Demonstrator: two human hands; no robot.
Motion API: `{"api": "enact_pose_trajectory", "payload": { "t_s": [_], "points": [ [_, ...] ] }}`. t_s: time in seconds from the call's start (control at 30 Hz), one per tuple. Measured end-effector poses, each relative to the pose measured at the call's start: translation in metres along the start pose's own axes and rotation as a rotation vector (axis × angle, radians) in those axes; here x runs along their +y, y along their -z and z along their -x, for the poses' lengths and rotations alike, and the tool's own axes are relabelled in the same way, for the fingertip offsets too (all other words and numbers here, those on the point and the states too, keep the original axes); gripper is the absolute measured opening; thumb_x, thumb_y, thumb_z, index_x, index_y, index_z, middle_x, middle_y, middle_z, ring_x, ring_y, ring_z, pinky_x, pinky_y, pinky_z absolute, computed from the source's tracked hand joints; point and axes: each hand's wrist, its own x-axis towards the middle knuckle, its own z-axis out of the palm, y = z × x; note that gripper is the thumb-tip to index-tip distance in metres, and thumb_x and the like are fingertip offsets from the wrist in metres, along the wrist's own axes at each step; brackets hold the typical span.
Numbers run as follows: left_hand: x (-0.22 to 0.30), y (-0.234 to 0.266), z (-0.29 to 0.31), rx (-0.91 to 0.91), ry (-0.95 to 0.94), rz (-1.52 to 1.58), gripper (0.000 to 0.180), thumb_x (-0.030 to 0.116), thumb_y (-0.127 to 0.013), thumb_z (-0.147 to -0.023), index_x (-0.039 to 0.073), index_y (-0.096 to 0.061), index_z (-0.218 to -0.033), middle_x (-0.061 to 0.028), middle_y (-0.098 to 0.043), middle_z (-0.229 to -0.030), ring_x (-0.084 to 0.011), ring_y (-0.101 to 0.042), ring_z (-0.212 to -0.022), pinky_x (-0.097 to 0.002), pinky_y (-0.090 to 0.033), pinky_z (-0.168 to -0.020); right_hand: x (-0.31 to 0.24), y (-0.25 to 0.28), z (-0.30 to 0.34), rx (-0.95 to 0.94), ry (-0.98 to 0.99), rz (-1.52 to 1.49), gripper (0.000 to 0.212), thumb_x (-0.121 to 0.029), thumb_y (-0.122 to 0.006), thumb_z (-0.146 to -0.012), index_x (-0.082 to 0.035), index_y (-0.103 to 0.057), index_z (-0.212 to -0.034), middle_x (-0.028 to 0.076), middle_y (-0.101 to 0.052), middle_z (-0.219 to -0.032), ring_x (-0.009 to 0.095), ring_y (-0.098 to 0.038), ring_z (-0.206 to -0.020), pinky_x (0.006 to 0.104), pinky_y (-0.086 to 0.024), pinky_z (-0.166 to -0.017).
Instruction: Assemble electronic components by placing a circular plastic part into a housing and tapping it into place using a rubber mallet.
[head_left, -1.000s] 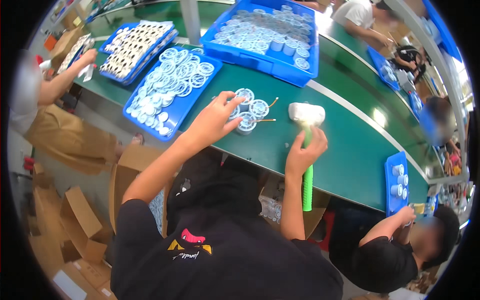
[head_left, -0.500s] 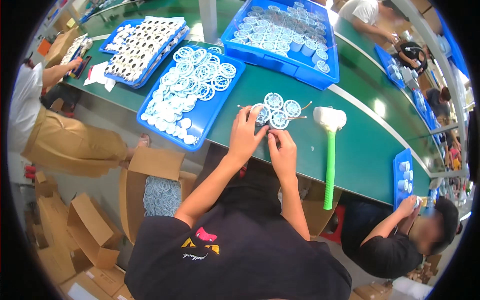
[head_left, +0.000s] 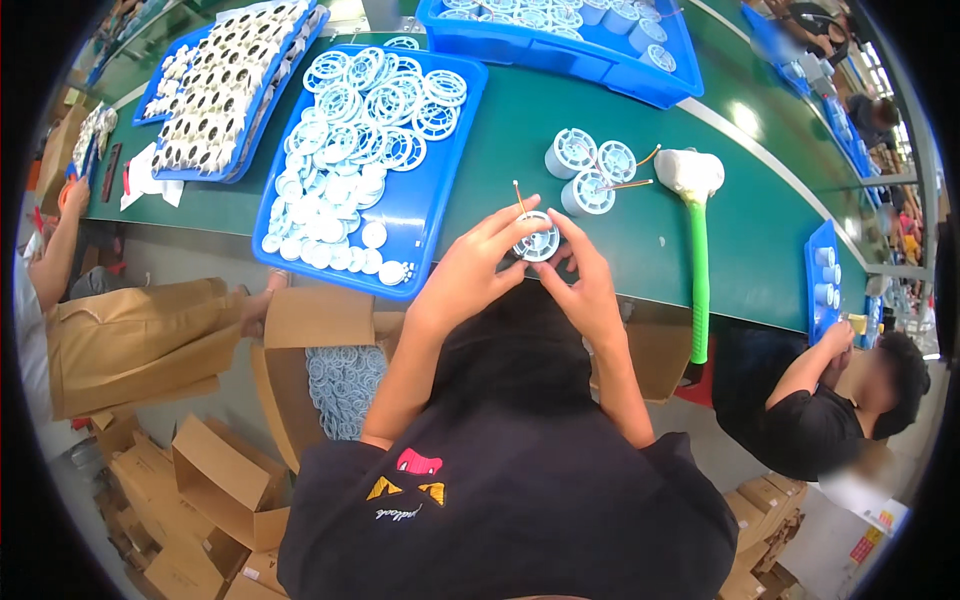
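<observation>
The cup (head_left: pixel 537 240) is pinched in the grip of the left hand (head_left: pixel 476 264) and the right hand (head_left: pixel 585 278), one on each side, at the near edge of the surface (head_left: pixel 510 130). Its round top is turned up, and a thin wire (head_left: pixel 519 195) is seen poking out by the left hand. Whether its bottom is touching the surface cannot be told. Farther off and to the right, three more cups (head_left: pixel 588 194) are bunched together, with two wires (head_left: pixel 628 184) sticking out. A green mallet (head_left: pixel 698 240) with a white head is laid beside them. On the left, a blue tray (head_left: pixel 418 222) is loaded with pale rings (head_left: pixel 390 102) and small discs (head_left: pixel 322 226). Farther back, a blue bin (head_left: pixel 560 62) is filled with cups.
</observation>
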Motion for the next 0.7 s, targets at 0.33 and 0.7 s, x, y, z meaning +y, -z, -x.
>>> {"api": "enact_pose_trajectory", "payload": {
  "t_s": [0.33, 0.7],
  "points": [
    [0.001, -0.042, 0.022, 0.319, -0.076, -0.276, 0.070, -0.006, -0.077, -0.081, 0.002, -0.056, -0.148, -0.0187, -0.056, -0.156, -0.0393, -0.061, -0.135, -0.0468, -0.050, -0.108, 0.007, -0.019, -0.015, 0.170, -0.024, 0.029, 0.058, -0.019, -0.088, -0.081, 0.000, -0.057, -0.128, 0.015, -0.066, -0.112, 0.025, -0.069, -0.083, 0.0366, -0.056, -0.070],
    [-0.011, -0.074, 0.015, 0.485, 0.100, -0.466, 0.077, 0.022, -0.084, -0.084, 0.000, -0.050, -0.150, -0.0222, -0.058, -0.143, -0.0423, -0.052, -0.138, -0.0535, -0.039, -0.112, -0.037, 0.010, -0.006, 0.102, -0.070, 0.317, 0.058, -0.021, -0.087, -0.087, 0.001, -0.060, -0.133, 0.020, -0.059, -0.133, 0.033, -0.070, -0.100, 0.0404, -0.061, -0.080]
  ]
}}
